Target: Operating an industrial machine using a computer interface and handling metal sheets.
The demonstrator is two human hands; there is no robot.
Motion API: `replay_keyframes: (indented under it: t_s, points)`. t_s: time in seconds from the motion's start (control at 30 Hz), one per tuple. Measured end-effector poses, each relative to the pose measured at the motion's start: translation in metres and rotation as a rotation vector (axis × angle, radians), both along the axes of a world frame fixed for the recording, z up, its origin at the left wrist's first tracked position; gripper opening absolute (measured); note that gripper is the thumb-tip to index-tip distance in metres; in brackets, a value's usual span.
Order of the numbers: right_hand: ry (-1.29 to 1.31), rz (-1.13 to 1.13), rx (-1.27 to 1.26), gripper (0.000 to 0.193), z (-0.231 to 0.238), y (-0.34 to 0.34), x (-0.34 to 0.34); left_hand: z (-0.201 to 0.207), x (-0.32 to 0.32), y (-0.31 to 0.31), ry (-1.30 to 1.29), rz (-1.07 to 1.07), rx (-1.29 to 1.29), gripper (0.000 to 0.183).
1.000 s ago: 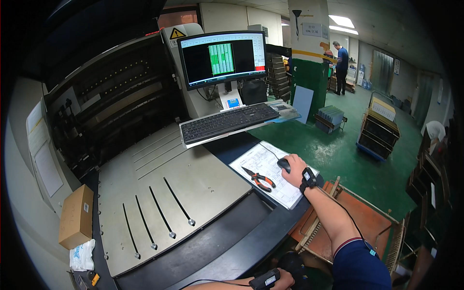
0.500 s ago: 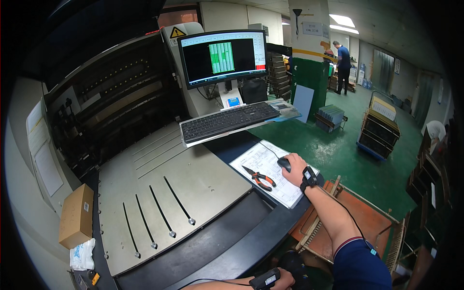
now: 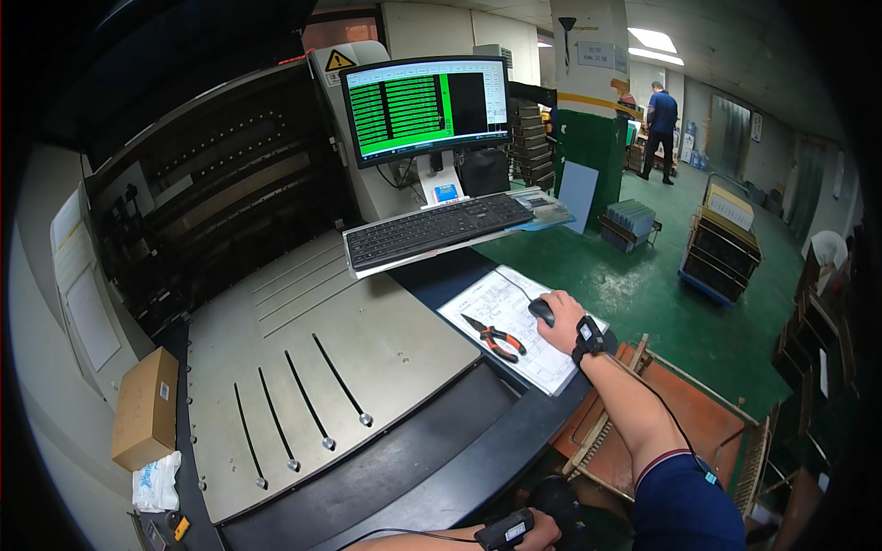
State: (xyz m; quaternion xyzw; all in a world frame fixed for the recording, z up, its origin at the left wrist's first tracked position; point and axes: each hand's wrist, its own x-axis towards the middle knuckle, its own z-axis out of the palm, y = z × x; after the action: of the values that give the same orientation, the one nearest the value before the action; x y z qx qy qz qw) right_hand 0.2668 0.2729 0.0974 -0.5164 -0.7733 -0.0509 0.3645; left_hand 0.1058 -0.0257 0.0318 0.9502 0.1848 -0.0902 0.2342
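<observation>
My right hand is wrapped over a black computer mouse, which rests on printed sheets at the machine's front corner. Beside it on the sheets lies a pair of pliers with orange and black handles, jaws pointing away to the left. My left hand is low at the bottom edge, near my lap; its fingers are mostly hidden. A black keyboard sits on a tilted tray beyond the mouse. Above that, the monitor shows a green striped pattern on black.
A metal machine bed with slots and round knobs spreads to the left. A cardboard box and a white plastic bag lie along its left edge. Close by on my right stands a brown rack. Farther back are a loaded cart and a standing person.
The monitor picture has gone from a small green panel to a large close-up of green stripes. The person in the background has shifted slightly. My hands have stayed in place.
</observation>
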Motion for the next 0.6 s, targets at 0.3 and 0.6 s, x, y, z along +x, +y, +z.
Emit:
replay_keyframes:
  t_s: [0.3, 0.6]
  points:
    - [0.017, 0.03, -0.016, 0.038, 0.001, 0.001, -0.001, 0.003, 0.026, 0.011, 0.349, -0.088, -0.098, 0.027]
    - [-0.024, -0.001, -0.031, 0.043, 0.002, -0.002, -0.001, 0.004, 0.004, 0.001, 0.128, -0.012, -0.005, 0.027]
